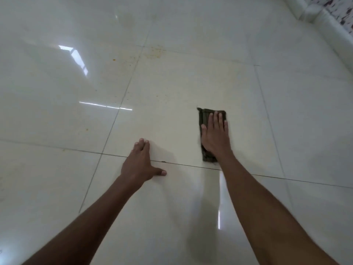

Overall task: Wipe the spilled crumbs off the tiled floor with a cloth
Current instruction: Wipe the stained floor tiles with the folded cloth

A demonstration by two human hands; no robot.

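A folded dark green cloth (204, 116) lies flat on the glossy white tiled floor (172, 88), right of centre. My right hand (215, 135) presses down on it with straight fingers, covering most of it. My left hand (141, 162) rests flat on the bare tile to the left, thumb spread, across a grout line. Small orange-yellow crumbs (152, 52) are scattered farther away near a tile joint, with single crumbs (114, 59) off to the left.
A white skirting edge (321, 20) runs along the top right corner beside a speckled surface. Grout lines cross the floor. Bright window reflections show on the tiles at left.
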